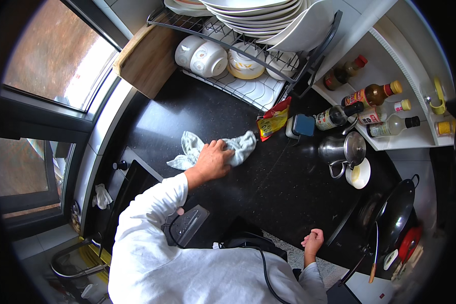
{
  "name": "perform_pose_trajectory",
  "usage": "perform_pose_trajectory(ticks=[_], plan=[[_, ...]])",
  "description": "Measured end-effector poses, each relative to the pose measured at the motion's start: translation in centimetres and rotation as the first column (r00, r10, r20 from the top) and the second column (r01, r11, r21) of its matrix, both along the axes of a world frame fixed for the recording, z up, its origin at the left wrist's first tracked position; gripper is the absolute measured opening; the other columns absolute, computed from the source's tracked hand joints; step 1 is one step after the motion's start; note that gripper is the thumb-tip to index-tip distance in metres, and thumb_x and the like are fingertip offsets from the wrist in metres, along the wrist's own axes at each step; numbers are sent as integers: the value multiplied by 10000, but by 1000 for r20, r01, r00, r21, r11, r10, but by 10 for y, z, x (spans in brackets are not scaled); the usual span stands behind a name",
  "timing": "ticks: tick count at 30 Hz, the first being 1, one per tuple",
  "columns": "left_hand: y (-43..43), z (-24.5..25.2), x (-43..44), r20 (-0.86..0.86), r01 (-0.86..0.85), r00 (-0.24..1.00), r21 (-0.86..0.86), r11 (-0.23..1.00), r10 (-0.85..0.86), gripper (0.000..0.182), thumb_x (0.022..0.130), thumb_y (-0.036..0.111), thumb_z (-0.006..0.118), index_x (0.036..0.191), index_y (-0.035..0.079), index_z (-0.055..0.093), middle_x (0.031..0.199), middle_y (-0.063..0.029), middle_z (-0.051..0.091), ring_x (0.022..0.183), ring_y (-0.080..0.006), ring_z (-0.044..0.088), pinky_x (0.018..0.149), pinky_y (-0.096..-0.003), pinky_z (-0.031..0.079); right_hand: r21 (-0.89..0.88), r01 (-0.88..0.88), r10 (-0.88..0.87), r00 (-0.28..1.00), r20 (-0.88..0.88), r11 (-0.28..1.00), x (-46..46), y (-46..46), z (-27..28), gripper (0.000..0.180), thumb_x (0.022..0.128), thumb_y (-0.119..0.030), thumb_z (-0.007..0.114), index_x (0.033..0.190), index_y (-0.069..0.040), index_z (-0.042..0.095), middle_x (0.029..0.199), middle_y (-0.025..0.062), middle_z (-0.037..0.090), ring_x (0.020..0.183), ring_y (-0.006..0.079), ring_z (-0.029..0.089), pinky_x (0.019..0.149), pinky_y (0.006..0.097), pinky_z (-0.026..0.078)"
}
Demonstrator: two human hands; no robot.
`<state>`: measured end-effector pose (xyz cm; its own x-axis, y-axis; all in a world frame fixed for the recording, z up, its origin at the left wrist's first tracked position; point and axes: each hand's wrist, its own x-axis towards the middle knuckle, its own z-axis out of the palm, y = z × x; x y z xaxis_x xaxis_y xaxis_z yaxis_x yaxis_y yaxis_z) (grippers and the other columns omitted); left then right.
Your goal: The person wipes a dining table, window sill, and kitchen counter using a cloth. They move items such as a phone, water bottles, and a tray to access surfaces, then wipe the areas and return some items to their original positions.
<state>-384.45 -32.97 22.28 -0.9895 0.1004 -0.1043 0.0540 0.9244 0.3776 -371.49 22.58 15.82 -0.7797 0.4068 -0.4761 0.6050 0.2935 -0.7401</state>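
My left hand (212, 159) is pressed down on a crumpled pale cloth (242, 147), its fingers curled over the middle. The cloth lies on a glossy black countertop (281, 197) and spreads out on both sides of the hand. Just past its right end stands a red and yellow food packet (273, 121), close beside a small box with a blue top (301, 126). My right hand (313, 241) hangs by the counter's front edge with its fingers curled in; nothing shows in it.
Bowls and stacked plates fill a dish rack (250, 91) at the back, beside a wooden cutting board (148, 60). Sauce bottles (336, 115), a steel pot (332, 148), a white bowl (359, 174) and a black wok (393, 216) stand right. A sink faucet (72, 266) is lower left.
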Motion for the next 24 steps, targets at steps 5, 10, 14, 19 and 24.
perform_pose_trajectory(ticks=[5,10,14,19,24], plan=[[-44,-4,-85,376,-532,825,769,353,423,327,956,291,748,1113,4,747,919,-62,735,797,-176,686,671,-326,552,9,0,-1,999,43,1000,-1,-2,5,111,1046,-49,484,1025,-70,591,630,69,567,391,148,500,349,274,400],[-46,-21,-159,600,-585,625,784,-209,499,385,981,239,699,1277,5,622,970,-73,688,775,-197,699,675,-357,605,7,20,-20,999,43,1000,-3,-3,6,114,1048,-44,483,1023,-73,590,626,72,570,386,151,503,343,277,401],[-39,-27,-176,611,-541,606,786,-299,509,207,985,158,662,1120,13,601,959,-103,688,767,-230,724,644,-357,612,31,-3,3,1000,12,1000,-3,-3,4,115,1033,-30,473,1033,-74,580,604,75,565,359,164,504,301,290,386],[-51,-32,-173,585,-531,599,801,-276,546,89,969,85,632,978,12,582,890,-124,681,717,-225,715,592,-347,611,12,18,-18,999,47,1000,-2,-2,6,114,1065,-49,471,1038,-70,579,626,72,561,389,147,498,352,265,393],[-55,-27,-139,600,-525,566,791,-313,566,93,944,94,635,949,18,582,834,-102,640,681,-215,686,578,-351,611,-2,14,-14,998,56,1000,-4,-1,7,115,1053,-37,468,1046,-71,577,631,73,561,390,150,496,347,270,393]])
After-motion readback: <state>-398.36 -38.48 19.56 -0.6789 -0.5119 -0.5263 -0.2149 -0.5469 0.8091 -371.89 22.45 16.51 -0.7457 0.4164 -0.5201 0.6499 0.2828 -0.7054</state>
